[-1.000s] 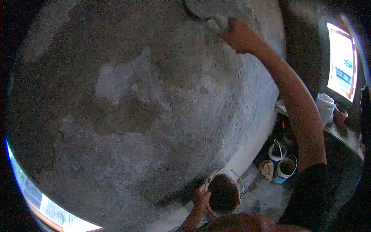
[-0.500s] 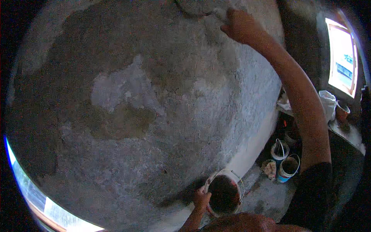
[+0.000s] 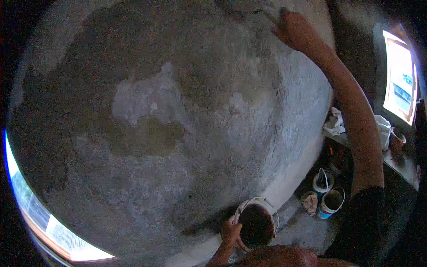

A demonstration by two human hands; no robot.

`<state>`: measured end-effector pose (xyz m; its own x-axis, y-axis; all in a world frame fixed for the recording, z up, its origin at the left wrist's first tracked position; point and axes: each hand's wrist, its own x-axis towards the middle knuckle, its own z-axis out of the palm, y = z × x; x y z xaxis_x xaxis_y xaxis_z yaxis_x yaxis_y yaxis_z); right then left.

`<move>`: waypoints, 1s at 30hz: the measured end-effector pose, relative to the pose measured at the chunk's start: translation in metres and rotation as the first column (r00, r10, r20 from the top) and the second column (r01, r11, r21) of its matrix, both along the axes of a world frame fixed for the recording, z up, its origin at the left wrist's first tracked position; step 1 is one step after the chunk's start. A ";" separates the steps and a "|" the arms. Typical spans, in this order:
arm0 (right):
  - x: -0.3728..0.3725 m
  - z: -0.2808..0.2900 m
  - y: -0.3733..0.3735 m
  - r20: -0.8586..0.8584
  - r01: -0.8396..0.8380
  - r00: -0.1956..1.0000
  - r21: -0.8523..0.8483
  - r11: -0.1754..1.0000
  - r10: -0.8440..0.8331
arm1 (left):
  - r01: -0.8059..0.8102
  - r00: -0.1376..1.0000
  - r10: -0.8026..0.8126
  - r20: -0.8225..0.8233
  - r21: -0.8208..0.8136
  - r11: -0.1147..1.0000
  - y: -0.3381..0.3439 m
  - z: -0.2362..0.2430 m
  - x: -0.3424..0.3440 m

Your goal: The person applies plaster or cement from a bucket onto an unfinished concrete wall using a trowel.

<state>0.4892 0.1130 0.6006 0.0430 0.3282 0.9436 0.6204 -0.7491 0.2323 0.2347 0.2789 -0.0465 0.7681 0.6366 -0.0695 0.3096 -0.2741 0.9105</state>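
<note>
A large rough grey wall [image 3: 213, 147] with darker, damp-looking areas and a pale patch [image 3: 149, 100] fills most of the view. My right hand [image 3: 300, 33] reaches high on it, fingers closed around a pale, narrow tool [image 3: 272, 14] against the surface. That tool is dim and partly hidden, so I cannot tell its kind. Low in front of me, my left hand [image 3: 230, 232] grips the left rim of a white bucket [image 3: 240, 209] with a wire handle. Inside the bucket it is dark, and its contents cannot be made out.
Two small pails [image 3: 331, 202] with wire handles stand on the floor to the right, beside a crumpled light-brown item [image 3: 308, 202]. White sacks [image 3: 336, 122] lie on a ledge behind my right arm. A bright window [image 3: 399, 78] is at right; another bright opening [image 3: 71, 240] shows lower left.
My right hand has moved a little to the right along the wall with the tool. The view has shifted slightly. My left hand keeps its hold on the bucket.
</note>
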 end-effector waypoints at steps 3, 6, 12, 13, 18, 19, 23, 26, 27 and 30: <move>-0.009 0.010 0.016 0.083 -0.020 0.996 -0.019 1.000 0.021 | -0.060 0.998 0.058 0.022 0.087 0.994 -0.007 -0.012 -0.003; -0.012 -0.003 0.017 -0.036 -0.079 0.996 -0.037 0.996 0.078 | -0.077 0.997 0.076 0.014 0.072 0.994 -0.012 -0.001 -0.003; 0.012 -0.027 -0.023 -0.107 -0.035 0.994 0.003 0.999 0.035 | -0.087 0.995 0.092 -0.025 0.145 0.986 -0.010 0.016 -0.006; 0.014 -0.025 -0.025 -0.152 -0.028 0.988 0.020 0.999 0.031 | -0.035 0.997 0.042 -0.065 0.102 0.994 -0.007 0.015 -0.007; 0.025 -0.019 -0.015 -0.014 -0.081 0.997 0.067 0.994 0.082 | 0.004 0.998 0.012 -0.056 0.285 0.958 -0.018 0.035 -0.003; 0.020 -0.019 -0.007 -0.006 -0.058 0.998 0.033 0.998 0.059 | 0.006 0.999 0.009 -0.049 0.296 0.955 -0.020 0.036 0.000; -0.051 -0.038 0.035 -0.384 -0.149 0.908 0.070 0.986 0.165 | -0.071 0.997 0.072 -0.018 0.063 0.995 -0.035 0.080 -0.013; -0.048 -0.052 0.026 -0.244 -0.238 0.945 -0.055 0.970 0.218 | -0.042 0.995 0.053 -0.086 0.123 0.992 -0.034 0.086 -0.011; -0.048 -0.049 0.020 -0.245 -0.238 0.944 -0.050 0.970 0.219 | -0.037 0.994 0.039 -0.100 0.022 0.999 -0.029 0.073 -0.008; -0.037 -0.034 0.007 -0.205 -0.225 0.955 -0.034 0.974 0.213 | -0.064 0.993 0.060 -0.102 -0.037 0.997 -0.030 0.065 -0.006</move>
